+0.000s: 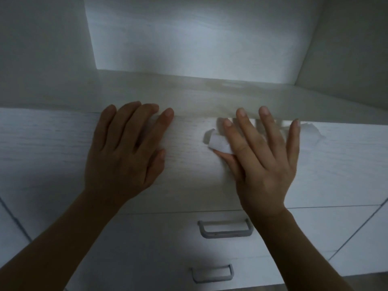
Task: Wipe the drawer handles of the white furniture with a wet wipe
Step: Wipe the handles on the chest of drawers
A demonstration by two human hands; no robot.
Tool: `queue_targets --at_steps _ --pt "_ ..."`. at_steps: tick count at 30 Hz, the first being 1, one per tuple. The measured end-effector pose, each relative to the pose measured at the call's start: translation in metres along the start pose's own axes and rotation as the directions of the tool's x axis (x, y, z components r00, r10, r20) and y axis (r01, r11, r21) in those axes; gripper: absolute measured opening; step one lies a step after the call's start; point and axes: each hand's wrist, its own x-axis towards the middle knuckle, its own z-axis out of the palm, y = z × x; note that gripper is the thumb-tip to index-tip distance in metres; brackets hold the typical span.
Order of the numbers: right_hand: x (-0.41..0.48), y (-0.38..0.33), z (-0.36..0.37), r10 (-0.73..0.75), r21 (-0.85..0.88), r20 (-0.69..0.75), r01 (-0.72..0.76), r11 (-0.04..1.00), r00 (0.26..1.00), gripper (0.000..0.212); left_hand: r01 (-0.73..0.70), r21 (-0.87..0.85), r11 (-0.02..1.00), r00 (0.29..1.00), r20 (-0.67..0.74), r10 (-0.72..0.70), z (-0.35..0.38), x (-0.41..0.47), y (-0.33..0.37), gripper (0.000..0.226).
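My right hand (262, 164) presses the wet wipe (220, 144) flat, fingers spread; the upper handle (226, 235) lies crosswise just below that wrist, lower centre; my left hand (126, 152) rests open, farther off

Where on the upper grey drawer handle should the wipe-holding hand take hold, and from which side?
Grip the upper handle on its straight crossbar, midway between the two short legs. The bar stands off the drawer front, leaving a gap for fingers. Come from above and in front, probably wrapping the wet wipe round the bar; the right hand presses it flat higher up.
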Motion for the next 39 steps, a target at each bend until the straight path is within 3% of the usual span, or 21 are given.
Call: queue_targets --at_steps 5,12,15,21,25,29,34,39 --pt "0.006 -0.002 0.0 -0.017 0.04 0.037 0.015 0.999 0.999 0.039 0.0 -0.003 1.0 1.0 -0.005 0.0 0.0 0.001 0.001 0.047" --pt "0.012 -0.015 -0.012 0.133 0.177 0.196 -0.168 0.97 0.972 0.053 -0.005 0.003 1.0 1.0 -0.011 0.005 0.0 0.001 0.0 0.047" --pt "0.009 0.001 -0.017 0.045 0.23 0.223 -0.098 0.968 0.974 0.042 -0.008 0.007 1.0 1.0 -0.013 0.008 0.001 0.001 0.0 0.048" --pt "0.018 -0.006 -0.004 -0.118 0.092 0.06 0.113 0.989 0.991 0.032 -0.003 0.013 1.0 1.0 -0.01 0.003 0.0 0.001 0.0 0.047" --pt "0.012 -0.004 -0.011 0.073 0.073 0.116 -0.081 0.994 0.991 0.045 -0.002 0.005 1.0 1.0 -0.001 0.002 -0.001 0.001 0.0 0.047" --pt "0.011 -0.016 -0.012 0.295 0.045 0.163 -0.306 0.951 0.941 0.06 0.005 0.016 1.0 1.0 -0.006 -0.004 0.0 0.001 0.001 0.047" --pt "0.009 -0.02 -0.015 0.401 0.114 0.189 -0.425 0.898 0.897 0.069 -0.001 0.011 1.0 1.0 -0.015 0.002 0.001 0.0 0.002 0.047" --pt "0.022 -0.039 -0.006 0.533 0.058 0.127 -0.543 0.838 0.836 0.069 -0.009 0.019 1.0 1.0 -0.017 0.009 0.0 0.001 0.0 0.047"
